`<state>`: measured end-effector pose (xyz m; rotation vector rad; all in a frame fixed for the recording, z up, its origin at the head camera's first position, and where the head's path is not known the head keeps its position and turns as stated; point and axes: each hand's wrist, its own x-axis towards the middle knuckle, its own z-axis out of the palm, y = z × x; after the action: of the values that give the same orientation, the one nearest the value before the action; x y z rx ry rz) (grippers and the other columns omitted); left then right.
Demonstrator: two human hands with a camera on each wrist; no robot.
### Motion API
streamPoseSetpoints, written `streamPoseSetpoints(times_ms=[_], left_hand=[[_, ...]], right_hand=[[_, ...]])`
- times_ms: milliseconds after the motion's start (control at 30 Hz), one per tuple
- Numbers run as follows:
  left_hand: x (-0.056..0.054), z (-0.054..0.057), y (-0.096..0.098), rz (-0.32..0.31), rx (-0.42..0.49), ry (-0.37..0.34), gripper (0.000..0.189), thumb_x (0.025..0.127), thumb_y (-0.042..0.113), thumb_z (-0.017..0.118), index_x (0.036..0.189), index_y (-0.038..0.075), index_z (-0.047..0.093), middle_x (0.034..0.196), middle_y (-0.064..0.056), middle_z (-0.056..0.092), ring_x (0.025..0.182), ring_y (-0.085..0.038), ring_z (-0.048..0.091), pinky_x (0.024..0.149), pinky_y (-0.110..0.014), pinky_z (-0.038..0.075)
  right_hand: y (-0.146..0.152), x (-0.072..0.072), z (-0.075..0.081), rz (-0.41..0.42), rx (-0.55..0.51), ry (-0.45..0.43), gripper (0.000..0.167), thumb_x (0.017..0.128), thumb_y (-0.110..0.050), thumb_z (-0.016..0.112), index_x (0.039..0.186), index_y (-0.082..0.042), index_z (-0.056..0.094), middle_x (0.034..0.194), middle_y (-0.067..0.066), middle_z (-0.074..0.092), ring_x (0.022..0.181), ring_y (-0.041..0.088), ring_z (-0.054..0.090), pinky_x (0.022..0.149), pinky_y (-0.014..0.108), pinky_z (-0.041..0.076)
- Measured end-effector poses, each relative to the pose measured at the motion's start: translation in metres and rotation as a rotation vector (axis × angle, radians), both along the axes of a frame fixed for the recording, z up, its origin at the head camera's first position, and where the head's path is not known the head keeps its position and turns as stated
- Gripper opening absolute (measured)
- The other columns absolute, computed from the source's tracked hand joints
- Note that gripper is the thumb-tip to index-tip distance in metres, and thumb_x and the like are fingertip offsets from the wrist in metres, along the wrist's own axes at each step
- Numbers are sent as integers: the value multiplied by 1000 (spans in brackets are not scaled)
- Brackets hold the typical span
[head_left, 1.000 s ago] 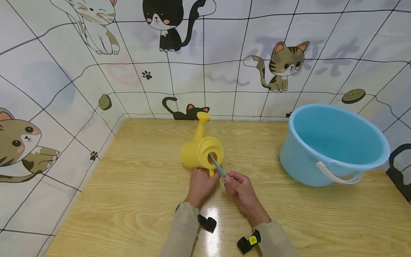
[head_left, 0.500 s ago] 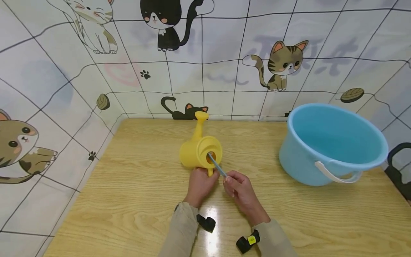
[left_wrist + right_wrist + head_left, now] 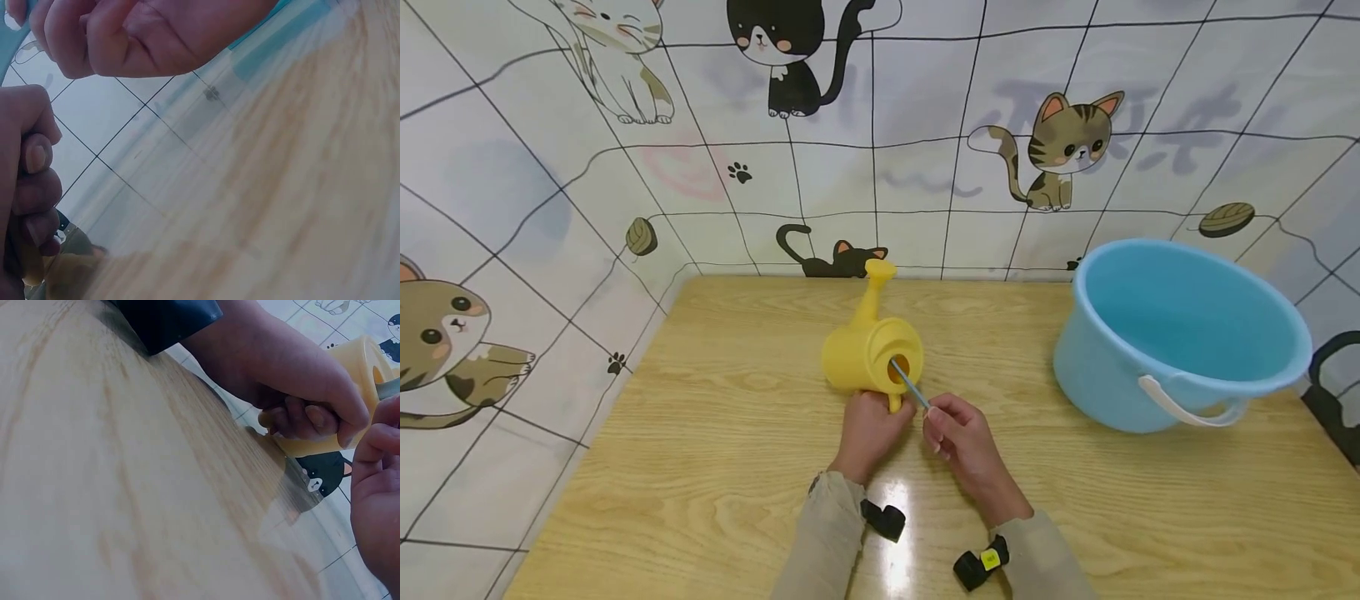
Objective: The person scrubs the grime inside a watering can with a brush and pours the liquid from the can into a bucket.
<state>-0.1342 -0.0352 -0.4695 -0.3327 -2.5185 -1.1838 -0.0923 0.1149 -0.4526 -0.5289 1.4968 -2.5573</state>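
Observation:
A yellow watering can lies tipped on its side in the head view, its spout toward the wall and its round opening toward me. My left hand grips its handle from below; in the right wrist view the curled fingers show around it. My right hand pinches a slim blue-grey stick between thumb and fingers. The stick's far end reaches into the can's opening and is hidden there. Near the top of the left wrist view, my right hand shows with its other fingers bent.
A large light blue bucket with a white handle stands on the right of the wooden table. A black object sits at the right edge. Cat-patterned walls border the table.
The stick looks thinner now, as if turned in my right hand. The can's spout has shifted slightly right. Both hands stay in nearly the same place.

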Motion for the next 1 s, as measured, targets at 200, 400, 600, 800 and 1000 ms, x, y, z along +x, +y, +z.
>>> streamPoseSetpoints(times_ms=[200,400,600,800,1000], left_hand=[[0,1,0,-12,-10,-5,37,70,24,62,45,17,36,40,13,23,37,-3,24,36,-22,22],[0,1,-1,-31,-7,-27,39,70,24,62,43,16,35,39,13,23,36,-1,23,35,-22,21],[0,1,-2,-53,1,-52,39,70,25,62,43,16,34,39,13,23,36,0,22,35,-22,22],[1,1,-3,-70,-4,-79,39,70,26,61,43,16,35,40,13,24,37,-1,24,35,-22,22],[1,0,-2,-63,-3,-76,39,71,25,61,44,16,35,40,13,24,37,-2,25,36,-23,23]], right_hand=[[0,-1,0,-18,16,-27,10,92,-8,45,90,-6,55,63,-1,46,54,9,42,44,18,31],[-2,-2,-1,-30,24,-8,11,93,-10,45,89,-8,55,64,-2,47,54,8,42,43,20,28],[-2,-2,0,-21,17,11,12,93,-10,44,89,-7,55,65,-2,48,54,8,41,43,21,27],[-1,-1,-1,1,7,15,14,94,-7,40,88,-7,53,64,-1,46,54,8,41,44,19,28],[-1,-1,0,12,-13,-11,15,94,-8,40,88,-6,53,65,-1,46,55,8,42,44,18,29]])
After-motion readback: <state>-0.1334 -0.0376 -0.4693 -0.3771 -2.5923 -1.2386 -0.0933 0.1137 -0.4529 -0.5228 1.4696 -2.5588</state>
